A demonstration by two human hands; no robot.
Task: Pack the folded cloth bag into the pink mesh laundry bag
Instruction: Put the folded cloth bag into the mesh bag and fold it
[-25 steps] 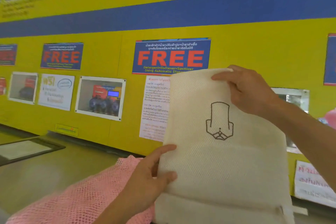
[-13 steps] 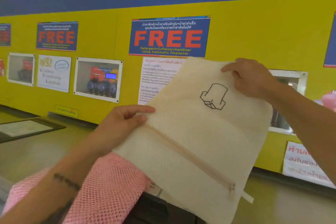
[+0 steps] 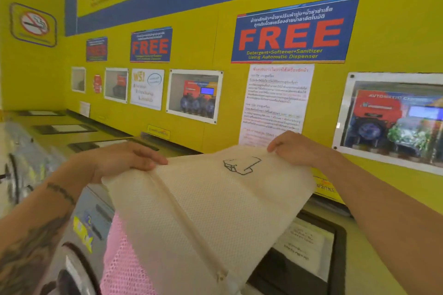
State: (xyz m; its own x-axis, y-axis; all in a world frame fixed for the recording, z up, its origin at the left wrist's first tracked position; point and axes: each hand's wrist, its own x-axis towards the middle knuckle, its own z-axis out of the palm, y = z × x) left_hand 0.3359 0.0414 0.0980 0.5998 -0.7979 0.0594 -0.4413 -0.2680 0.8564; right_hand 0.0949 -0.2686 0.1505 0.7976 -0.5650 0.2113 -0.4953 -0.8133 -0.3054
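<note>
Both hands — left hand, right hand — grip the cream cloth bag; pink mesh laundry bag beneath.

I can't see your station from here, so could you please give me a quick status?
Left hand and right hand each grip the cream cloth bag by its top edge. Pink mesh laundry bag underneath, cloth bag not in yet. Nothing in the way.

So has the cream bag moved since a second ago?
Yes. The cream bag has tipped from upright to slanting and dropped: its top edge, then overlapping the FREE sign, now sits below it.
</note>
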